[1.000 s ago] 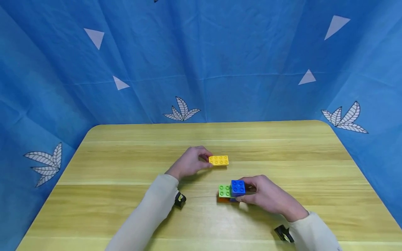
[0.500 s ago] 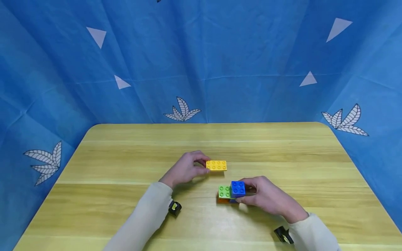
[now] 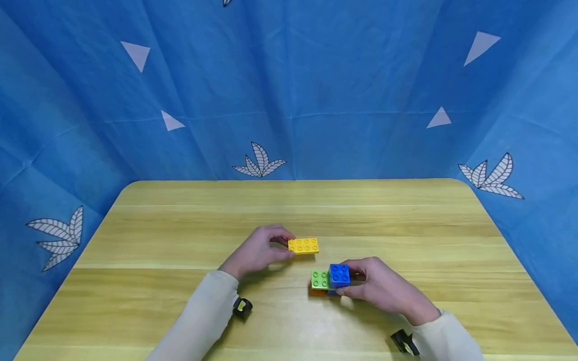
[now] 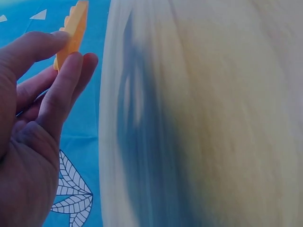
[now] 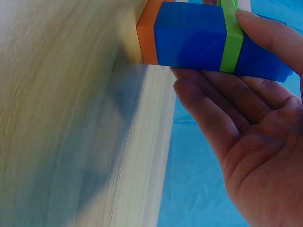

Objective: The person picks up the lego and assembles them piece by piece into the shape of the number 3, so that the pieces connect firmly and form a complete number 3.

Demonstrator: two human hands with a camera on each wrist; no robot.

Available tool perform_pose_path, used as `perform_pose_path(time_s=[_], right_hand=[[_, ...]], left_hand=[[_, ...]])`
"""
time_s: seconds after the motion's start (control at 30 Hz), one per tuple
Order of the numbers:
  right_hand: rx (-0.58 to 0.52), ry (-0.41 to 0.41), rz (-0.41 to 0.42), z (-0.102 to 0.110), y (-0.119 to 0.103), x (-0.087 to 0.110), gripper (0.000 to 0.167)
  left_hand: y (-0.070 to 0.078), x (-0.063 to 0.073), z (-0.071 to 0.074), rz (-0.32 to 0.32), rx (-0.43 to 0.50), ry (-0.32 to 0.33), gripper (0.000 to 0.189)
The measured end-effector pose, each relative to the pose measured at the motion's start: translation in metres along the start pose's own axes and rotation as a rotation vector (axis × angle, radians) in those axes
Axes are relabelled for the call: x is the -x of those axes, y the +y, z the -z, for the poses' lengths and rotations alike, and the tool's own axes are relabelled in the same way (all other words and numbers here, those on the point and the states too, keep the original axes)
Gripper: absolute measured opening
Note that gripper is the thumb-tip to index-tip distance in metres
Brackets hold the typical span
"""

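Note:
Between thumb and fingers, my left hand [image 3: 259, 250] pinches a yellow toy brick [image 3: 303, 245] by its left end; its studs face up. The left wrist view shows the same yellow brick [image 4: 73, 35] held above the table, seen edge-on. My right hand [image 3: 384, 286] grips a stack of toy bricks from its right side. In the right wrist view the stack has an orange brick [image 5: 148, 33] at the bottom against the table, then a blue brick [image 5: 189, 38], a thin green brick [image 5: 231, 40] and another blue brick [image 5: 262, 49] on top. Green studs show left of the top blue brick.
A light wooden table [image 3: 180, 210] lies under both hands. Blue cloth [image 3: 289, 90] printed with white triangles and leaves hangs behind it and at the sides. Black wrist-worn devices sit near each sleeve, below the cuffs.
My left hand has brought the yellow brick nearer to me and slightly to the left. The right hand and its stack stay nearly in place.

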State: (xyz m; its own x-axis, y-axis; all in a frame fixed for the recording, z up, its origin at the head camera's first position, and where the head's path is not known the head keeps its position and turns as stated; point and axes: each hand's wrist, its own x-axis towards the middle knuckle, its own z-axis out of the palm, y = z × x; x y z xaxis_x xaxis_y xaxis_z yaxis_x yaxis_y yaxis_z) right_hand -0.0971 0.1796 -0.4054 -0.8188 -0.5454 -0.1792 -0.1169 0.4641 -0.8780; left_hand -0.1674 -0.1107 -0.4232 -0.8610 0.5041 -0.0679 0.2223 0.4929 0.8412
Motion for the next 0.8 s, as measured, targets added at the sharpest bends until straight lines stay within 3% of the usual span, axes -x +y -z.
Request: perform_pose_path(time_s=[0.23, 0.47, 0.8], right_hand=[[0.017, -0.007, -0.019, 0.000, 0.000, 0.000, 0.030], [-0.003, -0.008, -0.023, -0.001, -0.002, -0.001, 0.030], [0.013, -0.008, -0.030, 0.001, -0.002, 0.001, 0.027]], left_hand=[[0.001, 0.005, 0.000, 0.052, 0.054, -0.005, 0.033], [0.004, 0.013, -0.002, 0.059, 0.131, 0.043, 0.035], [0.011, 0.020, -0.004, 0.051, 0.134, 0.060, 0.039]])
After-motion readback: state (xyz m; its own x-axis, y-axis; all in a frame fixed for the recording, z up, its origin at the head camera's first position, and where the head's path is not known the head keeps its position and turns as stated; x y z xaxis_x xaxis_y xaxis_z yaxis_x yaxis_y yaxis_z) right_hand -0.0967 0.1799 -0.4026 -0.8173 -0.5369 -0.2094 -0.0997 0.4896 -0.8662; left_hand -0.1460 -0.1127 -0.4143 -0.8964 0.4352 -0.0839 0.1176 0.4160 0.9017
